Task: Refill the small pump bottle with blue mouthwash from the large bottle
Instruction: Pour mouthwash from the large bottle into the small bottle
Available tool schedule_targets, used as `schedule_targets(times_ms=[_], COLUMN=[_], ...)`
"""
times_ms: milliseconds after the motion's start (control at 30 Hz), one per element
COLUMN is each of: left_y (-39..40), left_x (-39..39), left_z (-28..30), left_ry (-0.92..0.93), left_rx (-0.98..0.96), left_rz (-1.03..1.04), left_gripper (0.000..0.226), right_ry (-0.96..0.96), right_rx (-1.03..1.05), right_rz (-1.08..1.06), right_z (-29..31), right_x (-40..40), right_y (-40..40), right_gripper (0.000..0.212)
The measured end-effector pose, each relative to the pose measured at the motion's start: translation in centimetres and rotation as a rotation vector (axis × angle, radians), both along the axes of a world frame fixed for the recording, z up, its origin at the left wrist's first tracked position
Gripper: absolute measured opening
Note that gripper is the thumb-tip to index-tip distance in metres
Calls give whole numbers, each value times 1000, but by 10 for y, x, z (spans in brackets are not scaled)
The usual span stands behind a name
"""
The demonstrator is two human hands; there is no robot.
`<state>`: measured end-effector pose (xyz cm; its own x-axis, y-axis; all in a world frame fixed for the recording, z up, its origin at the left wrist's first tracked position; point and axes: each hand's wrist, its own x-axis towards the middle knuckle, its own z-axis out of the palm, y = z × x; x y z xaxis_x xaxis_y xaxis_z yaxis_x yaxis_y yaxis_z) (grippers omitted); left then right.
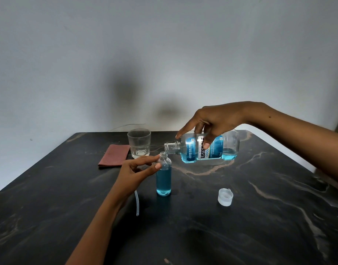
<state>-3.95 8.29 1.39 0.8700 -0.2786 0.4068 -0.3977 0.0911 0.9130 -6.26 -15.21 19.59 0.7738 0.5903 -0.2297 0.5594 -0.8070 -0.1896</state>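
Observation:
The small clear bottle stands upright on the dark marble table, open at the top and filled with blue mouthwash up to its shoulder. My left hand pinches its neck between thumb and fingers. My right hand grips the large mouthwash bottle from above and holds it nearly horizontal. The large bottle's open mouth sits right over the small bottle's opening. A little blue liquid lies along the large bottle's lower side.
A clear cap lies on the table to the right of the small bottle. A thin pump tube shows beside my left wrist. A drinking glass and a folded reddish cloth sit at the back.

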Motion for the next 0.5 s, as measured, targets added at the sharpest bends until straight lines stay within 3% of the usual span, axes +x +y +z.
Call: schedule_targets(times_ms=[500], left_y=[0], left_x=[-1], left_z=[1], left_ry=[3], left_rx=[3], left_rz=[3], left_gripper=[27], right_ry=[-35], right_rx=[447], right_rz=[-100], right_z=[-55], right_x=[-4], right_y=[-48], right_gripper=[60])
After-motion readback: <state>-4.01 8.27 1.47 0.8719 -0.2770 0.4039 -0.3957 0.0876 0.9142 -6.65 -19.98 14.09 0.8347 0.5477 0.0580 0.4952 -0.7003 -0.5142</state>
